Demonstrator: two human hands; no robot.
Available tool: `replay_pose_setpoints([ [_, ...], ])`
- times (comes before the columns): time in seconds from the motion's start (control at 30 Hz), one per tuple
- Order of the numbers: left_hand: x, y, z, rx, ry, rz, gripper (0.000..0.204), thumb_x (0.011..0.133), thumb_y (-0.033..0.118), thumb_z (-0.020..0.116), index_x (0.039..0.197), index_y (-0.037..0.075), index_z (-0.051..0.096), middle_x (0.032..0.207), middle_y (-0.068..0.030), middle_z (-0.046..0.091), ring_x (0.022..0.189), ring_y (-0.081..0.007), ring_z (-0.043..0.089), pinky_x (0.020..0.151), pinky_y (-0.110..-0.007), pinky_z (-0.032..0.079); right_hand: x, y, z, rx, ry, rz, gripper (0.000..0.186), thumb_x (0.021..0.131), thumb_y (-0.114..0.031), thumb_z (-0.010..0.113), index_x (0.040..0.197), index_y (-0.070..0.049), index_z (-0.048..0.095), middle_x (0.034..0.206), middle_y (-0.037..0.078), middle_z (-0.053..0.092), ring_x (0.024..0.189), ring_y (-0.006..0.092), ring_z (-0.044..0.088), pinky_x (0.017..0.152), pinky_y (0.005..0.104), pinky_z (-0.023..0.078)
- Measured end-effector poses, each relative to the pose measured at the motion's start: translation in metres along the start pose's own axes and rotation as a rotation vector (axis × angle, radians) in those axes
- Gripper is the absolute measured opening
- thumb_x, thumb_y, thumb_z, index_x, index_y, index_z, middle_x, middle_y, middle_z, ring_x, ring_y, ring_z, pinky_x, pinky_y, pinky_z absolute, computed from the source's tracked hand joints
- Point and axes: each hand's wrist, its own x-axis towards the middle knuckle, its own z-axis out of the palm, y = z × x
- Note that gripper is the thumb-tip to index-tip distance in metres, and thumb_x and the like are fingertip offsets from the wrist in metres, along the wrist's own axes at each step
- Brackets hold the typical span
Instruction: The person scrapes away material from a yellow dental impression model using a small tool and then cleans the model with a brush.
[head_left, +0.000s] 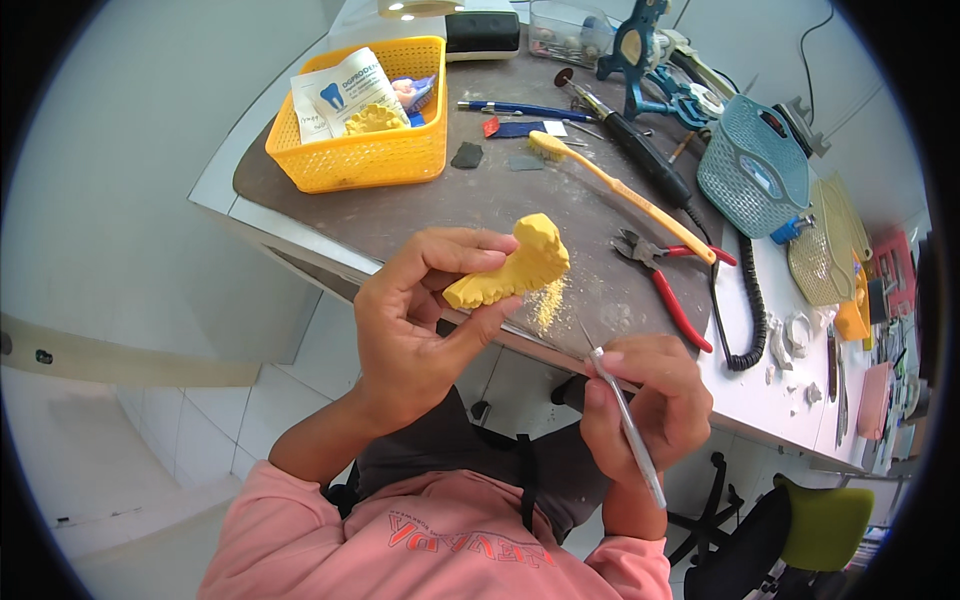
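Note:
Between the thumb and fingers of my left hand is a yellow plaster dental model, curved like a tooth arch, raised above the table's front edge. My right hand grips a thin silver carving knife like a pen. Its fine tip points up toward the model and stands a little apart from it. Yellow plaster crumbs lie on the brown work surface just behind the model. My left palm faces inward, so part of the model's underside is hidden.
A yellow basket with papers and another yellow model stands at the back left. Right of centre lie a yellow-handled brush, red-handled cutters and a black handpiece with a coiled cord. A blue-grey basket stands farther right.

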Motion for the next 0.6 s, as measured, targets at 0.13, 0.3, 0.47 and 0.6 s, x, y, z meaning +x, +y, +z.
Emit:
replay_pose_setpoints([
  [0.13, -0.002, 0.001, -0.001, -0.074, 0.014, -0.051, 0.036, 0.086, -0.016, 0.074, 0.116, -0.001, 0.062, 0.129, -0.0177, 0.065, 0.12, -0.0206, 0.066, 0.1, -0.031, 0.057, 0.013, 0.004, 0.009, 0.157, 0.005, 0.033, 0.031, 0.068, 0.01, 0.078, 0.096, 0.002, 0.07, 0.078, 0.014, 0.071, 0.07, 0.0255, 0.072, 0.069, 0.0337, 0.06],
  [0.3, -0.007, -0.004, -0.001, -0.058, 0.014, -0.032, 0.035, 0.085, -0.016, 0.075, 0.114, -0.002, 0.062, 0.127, -0.0179, 0.064, 0.119, -0.0209, 0.066, 0.1, -0.031, 0.058, 0.019, 0.004, 0.019, 0.287, 0.026, 0.071, 0.02, 0.072, 0.011, 0.076, 0.088, 0.004, 0.066, 0.075, 0.014, 0.069, 0.073, 0.0267, 0.073, 0.081, 0.0458, 0.064],
  [0.47, -0.01, -0.01, 0.003, -0.029, 0.05, 0.04, 0.034, 0.083, -0.014, 0.078, 0.112, -0.003, 0.064, 0.126, -0.0185, 0.064, 0.112, -0.0219, 0.07, 0.093, -0.03, 0.062, 0.017, 0.007, 0.024, 0.312, 0.08, 0.106, 0.016, 0.073, 0.011, 0.074, 0.077, 0.001, 0.062, 0.072, 0.013, 0.067, 0.068, 0.0227, 0.069, 0.092, 0.0557, 0.061],
  [0.6, -0.008, -0.01, 0.009, 0.022, 0.095, 0.074, 0.032, 0.082, -0.011, 0.081, 0.109, -0.002, 0.067, 0.124, -0.0186, 0.066, 0.108, -0.0228, 0.072, 0.089, -0.03, 0.062, 0.012, 0.008, 0.02, 0.236, -0.063, 0.126, 0.015, 0.086, -0.002, 0.073, 0.085, -0.001, 0.058, 0.074, 0.012, 0.066, 0.092, 0.0336, 0.073, 0.102, 0.0566, 0.053],
])
